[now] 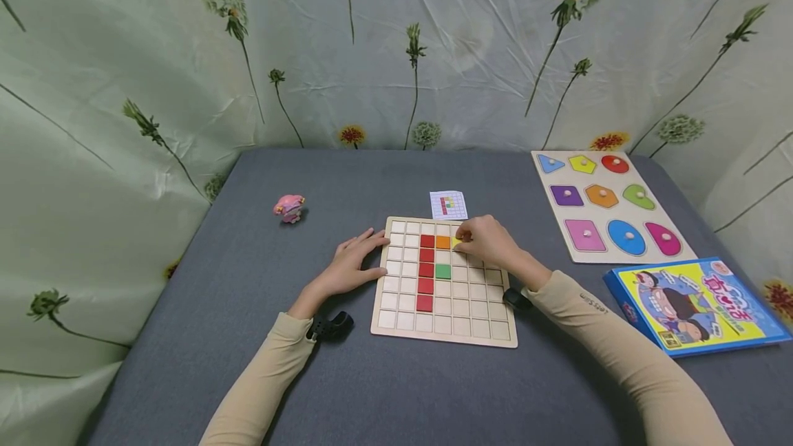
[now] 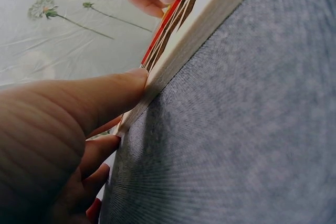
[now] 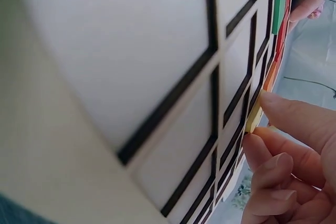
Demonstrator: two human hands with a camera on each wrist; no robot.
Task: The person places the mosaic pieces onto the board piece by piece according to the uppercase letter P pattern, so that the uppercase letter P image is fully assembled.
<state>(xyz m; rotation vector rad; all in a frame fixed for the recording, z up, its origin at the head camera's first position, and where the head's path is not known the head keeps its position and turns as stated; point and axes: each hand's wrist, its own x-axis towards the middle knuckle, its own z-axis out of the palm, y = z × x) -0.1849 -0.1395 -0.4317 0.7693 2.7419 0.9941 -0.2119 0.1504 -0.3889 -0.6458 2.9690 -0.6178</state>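
A wooden grid board [image 1: 461, 326] lies on the grey cloth. It holds a column of several red tiles [image 1: 426, 270], an orange tile [image 1: 442, 242] and a green tile [image 1: 442, 272]. With thumb and finger, my right hand [image 1: 486, 243] pinches a yellow tile [image 3: 254, 115] at its slot in the upper part, right of the orange one. My left hand [image 1: 350, 263] has its fingers extended, thumb and fingertips touching the board's left edge; the left wrist view shows the thumb [image 2: 123, 90] against that rim. Behind the board lies a small pattern card [image 1: 449, 205] with a coloured grid.
A pink figurine [image 1: 289, 208] stands at the back left. To the right lies a shape puzzle board [image 1: 597, 226] with knobbed pieces, partly under or against a blue-and-yellow box [image 1: 696, 305]. A floral curtain [image 1: 365, 88] hangs behind the table.
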